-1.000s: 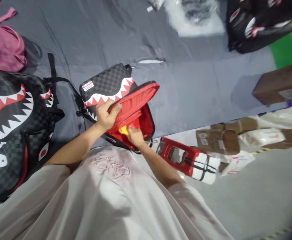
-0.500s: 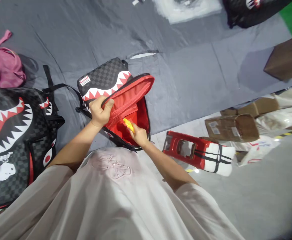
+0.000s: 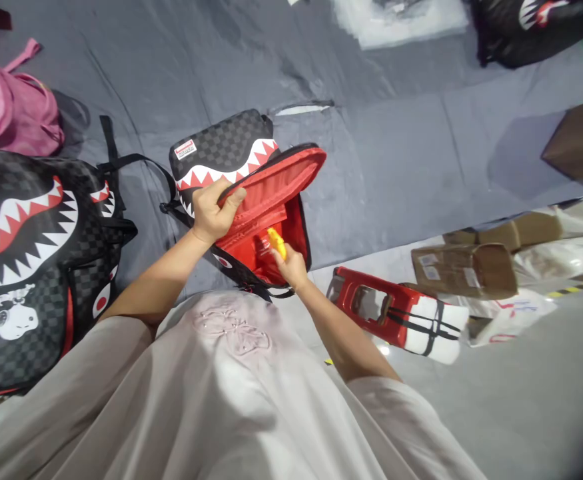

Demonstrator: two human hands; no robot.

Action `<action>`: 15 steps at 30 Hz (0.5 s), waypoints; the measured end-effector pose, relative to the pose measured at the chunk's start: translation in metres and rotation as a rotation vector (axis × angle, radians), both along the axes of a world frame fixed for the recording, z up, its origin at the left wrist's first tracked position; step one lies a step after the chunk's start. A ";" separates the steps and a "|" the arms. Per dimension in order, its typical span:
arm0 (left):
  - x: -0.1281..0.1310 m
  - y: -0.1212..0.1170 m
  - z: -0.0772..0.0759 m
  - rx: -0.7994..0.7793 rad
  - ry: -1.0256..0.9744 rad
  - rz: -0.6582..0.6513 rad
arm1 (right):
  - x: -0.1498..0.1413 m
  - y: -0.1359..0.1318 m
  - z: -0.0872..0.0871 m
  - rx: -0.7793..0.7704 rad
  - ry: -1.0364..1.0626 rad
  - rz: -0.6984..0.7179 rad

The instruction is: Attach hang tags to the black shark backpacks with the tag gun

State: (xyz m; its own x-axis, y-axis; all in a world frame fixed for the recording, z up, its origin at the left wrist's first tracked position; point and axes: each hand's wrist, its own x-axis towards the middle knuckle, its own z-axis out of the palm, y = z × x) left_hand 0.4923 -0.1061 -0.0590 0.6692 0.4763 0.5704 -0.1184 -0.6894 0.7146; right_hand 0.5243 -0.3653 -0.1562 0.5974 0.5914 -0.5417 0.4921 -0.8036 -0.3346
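Observation:
A black checkered backpack [image 3: 224,137] with a red-and-white shark-mouth print lies on the grey cloth. Its red-lined flap [image 3: 284,180] is raised, so the red interior shows. My left hand [image 3: 216,212] is closed on the flap's edge, thumb on the red lining and fingers behind. Inside the opening, my right hand [image 3: 291,267] grips a small yellow hand tool [image 3: 277,243] whose exact kind I cannot make out. It points up and left, in front of the lining near some pale printing. The fingers hide its lower end.
Larger shark-print backpacks [image 3: 16,233] and a pink backpack [image 3: 18,107] are on the left. A red plastic stool [image 3: 371,303] with a strapped white pad stands on the floor at right, near cardboard boxes [image 3: 464,270]. A brown box [image 3: 581,140] sits on the grey cloth [image 3: 396,147].
The view has shifted, so most things appear further right. My right hand has tilted the yellow tool more upright inside the backpack. My left hand keeps its hold on the flap.

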 end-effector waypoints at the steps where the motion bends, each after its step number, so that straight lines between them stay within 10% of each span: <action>1: 0.000 0.000 0.000 0.008 0.006 0.000 | 0.000 0.000 0.002 -0.003 0.010 0.021; 15: -0.001 0.007 0.001 0.027 0.052 -0.062 | 0.015 -0.009 0.053 -0.218 0.062 0.307</action>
